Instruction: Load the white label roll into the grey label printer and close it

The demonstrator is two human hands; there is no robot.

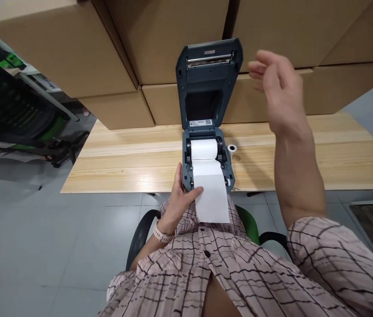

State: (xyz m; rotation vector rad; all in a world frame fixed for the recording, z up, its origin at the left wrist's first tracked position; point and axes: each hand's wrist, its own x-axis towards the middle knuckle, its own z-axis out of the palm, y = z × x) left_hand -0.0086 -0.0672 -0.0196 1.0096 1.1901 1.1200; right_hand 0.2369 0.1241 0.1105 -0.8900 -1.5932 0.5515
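Note:
A dark grey label printer stands at the table's front edge with its lid raised. Inside sits a white label roll, and its label paper runs out over the front and hangs toward my lap. My left hand is at the printer's front left corner, thumb over the paper's left edge, fingers along the printer's side. Raised in the air right of the lid, my right hand is slightly blurred, its fingers loosely bent and apart, with nothing visible in it.
Large cardboard boxes are stacked along the back of the wooden table. Beside the printer's right side stands a small white roll. A black and green chair is on the left; I sit on another chair.

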